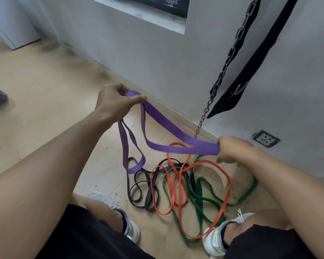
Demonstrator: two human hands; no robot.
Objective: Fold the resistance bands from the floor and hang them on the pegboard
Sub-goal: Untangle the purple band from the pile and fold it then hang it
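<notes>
The left hand (114,101) pinches one end of the purple band (168,131) between thumb and curled fingers, at about ten o'clock from the pile; the right hand (232,149) has its fingers clenched round the other bend, at about two o'clock. So both grips are closed on the same band, which is held up off the floor (45,86) — its lowest loop hangs down at seven o'clock of the left hand and seems to brush the black band (138,186) below.

The stretched span runs long-axis from ten o'clock to four o'clock, flat face up, dropping toward the right hand.

Risks, as I judge them: the dangling loop could snag the black band and drag it along. The red band (179,186) and green band (200,199) lie tangled together between the shoes, the red one touching the right shoe (213,238) — a step could trap it. A loose pinch could let the fold spring open.
</notes>
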